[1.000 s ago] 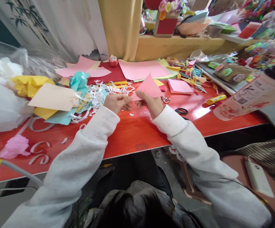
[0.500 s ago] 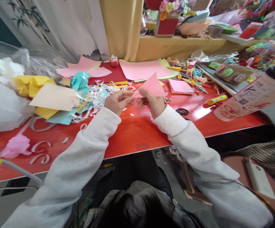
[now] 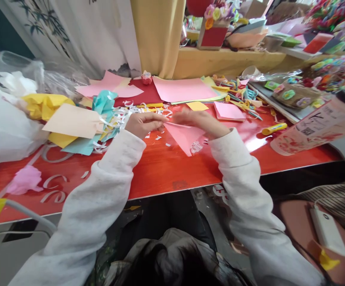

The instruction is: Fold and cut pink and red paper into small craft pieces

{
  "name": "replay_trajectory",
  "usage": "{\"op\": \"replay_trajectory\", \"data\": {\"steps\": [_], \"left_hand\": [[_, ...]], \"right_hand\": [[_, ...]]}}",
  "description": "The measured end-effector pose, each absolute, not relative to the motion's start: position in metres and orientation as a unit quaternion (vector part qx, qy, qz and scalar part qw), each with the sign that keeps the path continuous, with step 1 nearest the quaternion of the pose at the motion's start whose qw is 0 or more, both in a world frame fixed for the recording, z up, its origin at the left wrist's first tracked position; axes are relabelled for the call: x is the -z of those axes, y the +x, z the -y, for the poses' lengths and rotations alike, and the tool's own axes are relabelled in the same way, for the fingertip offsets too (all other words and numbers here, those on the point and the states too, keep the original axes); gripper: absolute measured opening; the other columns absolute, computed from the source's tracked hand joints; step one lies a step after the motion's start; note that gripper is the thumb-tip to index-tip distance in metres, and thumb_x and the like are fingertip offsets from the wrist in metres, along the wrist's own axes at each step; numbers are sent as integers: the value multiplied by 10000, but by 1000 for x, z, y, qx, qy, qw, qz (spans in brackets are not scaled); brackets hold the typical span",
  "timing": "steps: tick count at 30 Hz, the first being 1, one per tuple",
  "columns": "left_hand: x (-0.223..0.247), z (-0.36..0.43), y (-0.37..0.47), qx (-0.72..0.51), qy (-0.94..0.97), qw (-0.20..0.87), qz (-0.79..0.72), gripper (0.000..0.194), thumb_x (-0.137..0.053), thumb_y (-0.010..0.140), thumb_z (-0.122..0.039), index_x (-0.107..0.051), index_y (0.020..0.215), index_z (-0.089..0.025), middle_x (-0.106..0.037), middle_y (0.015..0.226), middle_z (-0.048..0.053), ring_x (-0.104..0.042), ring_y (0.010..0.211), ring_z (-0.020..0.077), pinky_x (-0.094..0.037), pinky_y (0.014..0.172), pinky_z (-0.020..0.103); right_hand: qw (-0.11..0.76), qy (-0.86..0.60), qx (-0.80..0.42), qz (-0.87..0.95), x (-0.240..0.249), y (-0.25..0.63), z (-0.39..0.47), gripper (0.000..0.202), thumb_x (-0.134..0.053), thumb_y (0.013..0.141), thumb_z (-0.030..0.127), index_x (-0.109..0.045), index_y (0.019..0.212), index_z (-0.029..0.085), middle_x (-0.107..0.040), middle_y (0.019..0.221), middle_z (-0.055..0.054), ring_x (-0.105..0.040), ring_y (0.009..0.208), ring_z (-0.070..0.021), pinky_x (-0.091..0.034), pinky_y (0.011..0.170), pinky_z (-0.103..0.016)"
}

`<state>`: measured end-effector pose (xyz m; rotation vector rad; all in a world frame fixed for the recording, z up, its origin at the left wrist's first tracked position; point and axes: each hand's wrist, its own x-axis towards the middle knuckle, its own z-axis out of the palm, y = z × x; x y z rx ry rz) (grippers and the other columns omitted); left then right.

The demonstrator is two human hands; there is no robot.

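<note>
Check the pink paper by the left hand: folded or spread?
Folded, apparently: the pink paper forms a triangle at the left hand; layers unclear.

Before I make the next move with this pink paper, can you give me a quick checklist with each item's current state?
1. Left hand holding the pink paper: ok, fingers pinch its upper left end.
2. Right hand gripping it: cannot tell, the fingers are blurred.
3. Crease sharp and edges aligned: cannot tell, too little detail.
4. Table around the hands free of scraps: not ok, white scraps lie near the left hand.
5. Yellow tube away from both hands: ok, it lies off to the right.
</note>
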<state>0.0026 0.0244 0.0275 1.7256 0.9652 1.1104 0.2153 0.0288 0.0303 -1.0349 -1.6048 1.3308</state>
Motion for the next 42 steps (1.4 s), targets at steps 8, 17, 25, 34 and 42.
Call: {"op": "replay_trajectory", "data": {"steps": [8, 17, 25, 34, 42], "left_hand": [[-18, -30, 7, -409, 675, 457, -410, 229, -624, 662, -136, -667, 887, -130, -646, 643, 6, -605, 590, 102, -520, 643, 251], [-18, -33, 6, -390, 658, 469, -443, 83, -676, 618, -165, -689, 691, -127, -621, 516, -3, -576, 489, 96, -514, 548, 226], [-21, -30, 4, -382, 665, 485, -420, 69, -652, 645, -136, -692, 700, -129, -615, 503, -9, -578, 478, 91, -509, 536, 214], [-19, -32, 3, -381, 673, 475, -419, 80, -631, 656, -128, -696, 701, -133, -611, 507, -8, -567, 491, 91, -506, 560, 224], [-16, -32, 5, -369, 678, 465, -433, 132, -625, 687, -242, -679, 702, -123, -623, 539, 17, -572, 488, 98, -509, 530, 226]], "right_hand": [[237, -328, -606, 685, -15, 188, -14, 239, -638, 710, 367, -650, 741, 130, -617, 624, -3, -549, 586, -95, -462, 618, -250], [261, -361, -581, 681, -19, 182, -8, 273, -586, 754, 405, -618, 667, 148, -533, 543, 31, -487, 540, -77, -431, 557, -219], [251, -349, -644, 632, -15, 181, -6, 340, -589, 723, 479, -646, 729, 143, -659, 703, -33, -619, 691, -127, -505, 657, -257], [284, -331, -683, 586, -12, 176, -5, 300, -572, 757, 444, -635, 742, 151, -638, 691, -22, -566, 606, -95, -492, 684, -262], [289, -406, -548, 672, -9, 175, -8, 375, -543, 764, 485, -524, 606, 145, -387, 486, 68, -288, 446, -41, -231, 433, -208]]}}
